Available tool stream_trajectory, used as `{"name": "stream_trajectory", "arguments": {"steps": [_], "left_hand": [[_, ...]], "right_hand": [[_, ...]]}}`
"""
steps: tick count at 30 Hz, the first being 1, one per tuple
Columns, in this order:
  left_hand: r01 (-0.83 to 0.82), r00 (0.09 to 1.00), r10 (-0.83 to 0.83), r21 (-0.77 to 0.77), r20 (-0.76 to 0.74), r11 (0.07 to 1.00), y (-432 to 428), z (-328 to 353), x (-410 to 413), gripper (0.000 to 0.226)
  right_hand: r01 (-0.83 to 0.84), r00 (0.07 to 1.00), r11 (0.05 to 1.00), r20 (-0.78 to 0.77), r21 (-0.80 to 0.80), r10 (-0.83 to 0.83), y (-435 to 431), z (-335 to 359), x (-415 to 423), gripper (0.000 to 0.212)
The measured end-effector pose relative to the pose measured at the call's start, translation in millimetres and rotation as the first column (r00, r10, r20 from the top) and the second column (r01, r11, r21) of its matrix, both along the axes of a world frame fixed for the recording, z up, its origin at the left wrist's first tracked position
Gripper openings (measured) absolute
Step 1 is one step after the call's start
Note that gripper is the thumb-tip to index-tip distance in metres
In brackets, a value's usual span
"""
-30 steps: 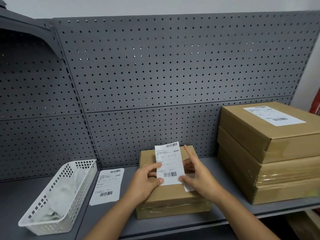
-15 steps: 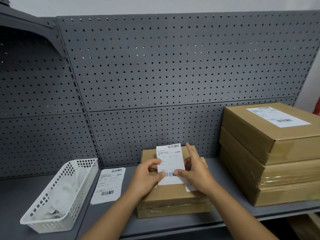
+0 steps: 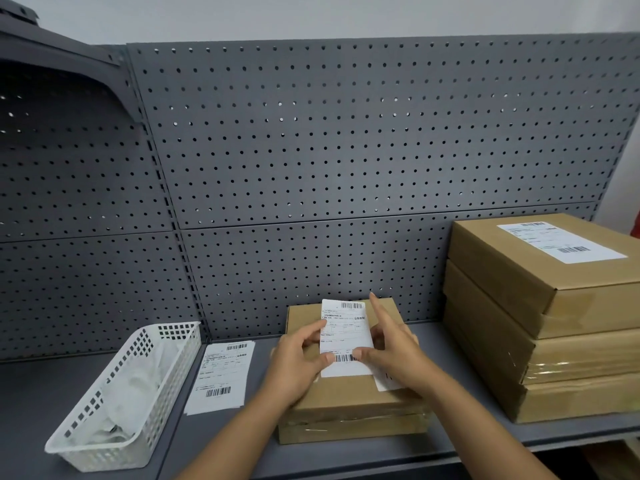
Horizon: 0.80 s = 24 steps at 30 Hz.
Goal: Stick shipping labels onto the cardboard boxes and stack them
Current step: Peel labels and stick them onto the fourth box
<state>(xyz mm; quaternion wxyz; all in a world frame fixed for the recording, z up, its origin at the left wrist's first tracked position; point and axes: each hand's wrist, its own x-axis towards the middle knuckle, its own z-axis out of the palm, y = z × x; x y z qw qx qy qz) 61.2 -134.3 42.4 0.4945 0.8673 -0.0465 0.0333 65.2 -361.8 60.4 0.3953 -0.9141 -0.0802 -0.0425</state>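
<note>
The shipping label (image 3: pixel 344 336) is held upright between both hands, just above the cardboard box (image 3: pixel 346 396). The left hand (image 3: pixel 294 368) pinches its lower left edge and the right hand (image 3: pixel 394 351) its lower right. To stick it well, I think one edge should touch first, then be smoothed flat. The labelled stack (image 3: pixel 519 282) stands to the right of the right hand.

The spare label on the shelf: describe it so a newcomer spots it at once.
On the grey shelf below the pegboard, look between the white basket and the small box. The spare label lies flat there, untouched, unlike the held label the left hand and right hand pinch above that box.
</note>
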Motion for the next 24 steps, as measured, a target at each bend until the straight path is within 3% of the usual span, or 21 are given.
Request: {"name": "stream_trajectory", "arguments": {"steps": [5, 11, 17, 24], "left_hand": [[-0.015, 0.997, 0.012, -0.035, -0.079, 0.999, -4.9, 14.3, 11.0, 0.063], [-0.141, 0.986, 0.122, 0.180, 0.114, 0.973, -12.6, 7.8, 9.0, 0.035], [-0.142, 0.987, 0.119, 0.236, 0.112, 0.961, -14.3, 6.0, 6.5, 0.032], [-0.160, 0.986, 0.164, 0.123, -0.025, 0.979, -16.7, 22.1, 25.9, 0.027]], "right_hand": [[0.098, 0.995, 0.994, -0.001, 0.051, -0.098, 8.5, 5.6, 6.7, 0.104], [0.183, 0.979, 0.974, 0.111, -0.134, -0.169, 15.7, -7.2, 9.4, 0.094], [0.168, 0.983, 0.975, 0.102, -0.145, -0.155, 17.4, -7.4, 6.3, 0.088], [0.202, 0.979, 0.978, 0.018, 0.053, -0.203, 21.3, 2.6, 17.4, 0.079]]}}
